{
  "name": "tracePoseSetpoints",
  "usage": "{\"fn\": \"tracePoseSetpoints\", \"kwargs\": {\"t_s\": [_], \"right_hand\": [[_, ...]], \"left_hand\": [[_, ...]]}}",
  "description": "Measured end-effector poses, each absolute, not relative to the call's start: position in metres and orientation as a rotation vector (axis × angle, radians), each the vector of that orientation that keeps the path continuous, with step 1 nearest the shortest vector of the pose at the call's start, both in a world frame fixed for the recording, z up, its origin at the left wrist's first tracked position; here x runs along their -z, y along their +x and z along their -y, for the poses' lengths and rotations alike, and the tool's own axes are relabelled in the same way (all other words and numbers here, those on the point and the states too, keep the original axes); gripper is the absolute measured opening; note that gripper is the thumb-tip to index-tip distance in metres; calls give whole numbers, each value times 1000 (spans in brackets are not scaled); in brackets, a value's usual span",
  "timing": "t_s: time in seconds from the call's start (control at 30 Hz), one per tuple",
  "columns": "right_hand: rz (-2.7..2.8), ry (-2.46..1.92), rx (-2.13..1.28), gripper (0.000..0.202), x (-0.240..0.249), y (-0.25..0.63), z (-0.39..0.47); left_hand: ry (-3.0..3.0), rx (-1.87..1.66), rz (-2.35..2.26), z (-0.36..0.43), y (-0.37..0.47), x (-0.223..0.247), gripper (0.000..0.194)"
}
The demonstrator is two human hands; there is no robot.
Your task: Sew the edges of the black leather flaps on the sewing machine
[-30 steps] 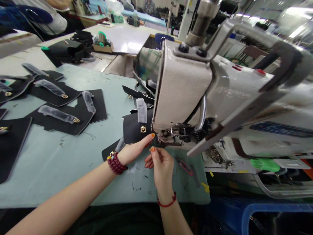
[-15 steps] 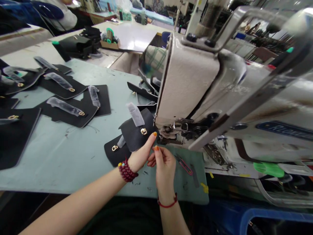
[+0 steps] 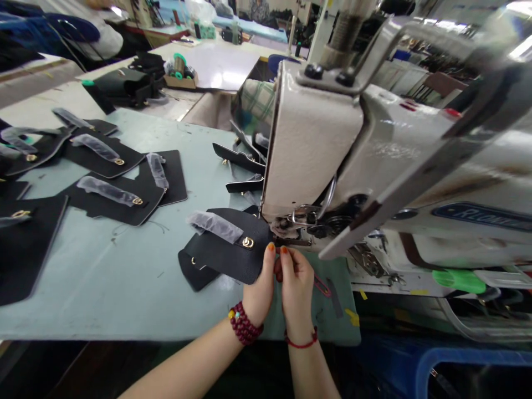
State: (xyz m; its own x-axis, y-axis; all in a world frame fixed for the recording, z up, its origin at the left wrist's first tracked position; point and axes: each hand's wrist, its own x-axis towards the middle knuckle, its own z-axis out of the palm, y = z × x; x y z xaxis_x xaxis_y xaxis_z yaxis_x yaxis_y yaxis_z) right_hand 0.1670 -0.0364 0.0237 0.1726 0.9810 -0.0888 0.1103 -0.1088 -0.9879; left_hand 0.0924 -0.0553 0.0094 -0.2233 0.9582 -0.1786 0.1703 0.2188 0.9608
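My left hand [image 3: 258,291] grips the right edge of a black leather bag flap [image 3: 226,257], thumb on top and fingers hidden underneath. The flap carries a gold clasp [image 3: 248,243] and a strap wrapped in clear film [image 3: 216,226]. Its right end lies by the needle area of a sewing machine [image 3: 313,144]. Close beside, my right hand [image 3: 298,277] has thumb and fingers pinched together; what is between them is hidden. Another black flap [image 3: 194,274] lies partly under the held one. Red-handled thread snips [image 3: 322,285] lie right of my right hand, partly covered.
Several black flaps with wrapped straps [image 3: 120,194] lie on the green tabletop [image 3: 124,277] to the left. More pieces [image 3: 239,158] stand behind the machine head. A blue bin [image 3: 419,360] is at lower right, and a box of thread spools [image 3: 180,77] sits farther back.
The held flap has turned counter-clockwise and come nearer to me, its strap now pointing left. My left hand has moved right and down, close against my right hand, which shifted slightly right.
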Motion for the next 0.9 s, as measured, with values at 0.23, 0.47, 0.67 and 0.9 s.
{"fn": "tracePoseSetpoints", "kwargs": {"t_s": [0.23, 0.47, 0.67, 0.9], "right_hand": [[1155, -1396, -1261, 48, -30, 156, 37], [1218, -1391, -1204, 47, -30, 131, 31], [1119, -1354, -1352, 44, -30, 151, 28], [1170, -1307, -1389, 44, -28, 165, 21]], "left_hand": [[1436, -1369, -1750, 131, -23, 9, 35], [2518, -441, -1241, -15, -90, -27, 62], [2634, -328, -1375, -9, -55, -62, 54], [2602, -383, -1510, 12, -43, -62, 46]]}}
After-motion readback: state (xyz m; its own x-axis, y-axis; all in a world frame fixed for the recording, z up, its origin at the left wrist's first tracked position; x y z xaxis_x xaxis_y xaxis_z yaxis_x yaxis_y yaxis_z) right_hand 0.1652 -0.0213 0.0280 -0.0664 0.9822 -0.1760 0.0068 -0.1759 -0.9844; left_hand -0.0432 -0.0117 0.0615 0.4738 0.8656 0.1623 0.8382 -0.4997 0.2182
